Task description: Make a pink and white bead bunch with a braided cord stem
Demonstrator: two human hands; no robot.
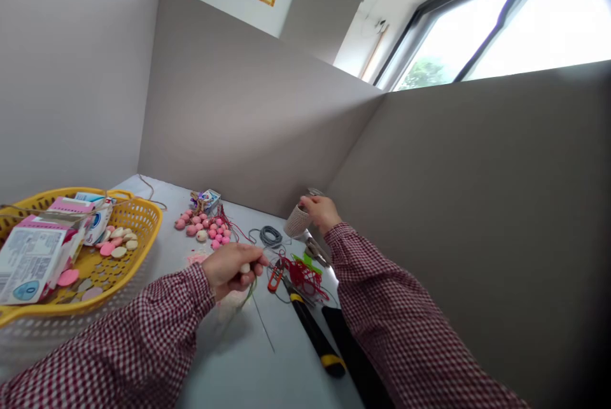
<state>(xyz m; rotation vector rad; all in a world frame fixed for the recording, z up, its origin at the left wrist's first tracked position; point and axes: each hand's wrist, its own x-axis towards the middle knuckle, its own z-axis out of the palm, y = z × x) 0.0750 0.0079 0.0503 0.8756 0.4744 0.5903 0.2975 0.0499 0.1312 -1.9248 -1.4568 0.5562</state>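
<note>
Head view: a yellow basket [138,218], cut off by the frame, fills the left corner of the bench [224,371]. Pink beads [203,228] lie near the far edge. The left hand [229,269] is closed on a pale bead [245,268], half hidden, its thin wire [262,329] pointing toward the near edge. The right hand [321,213] curls over a mesh cup [296,221] near the far right corner, perhaps gripping it.

The left hand [231,271] curls inward with its fingers closed; the right hand [321,213], farther forward and well apart, arches over, fingers bent downward.
</note>
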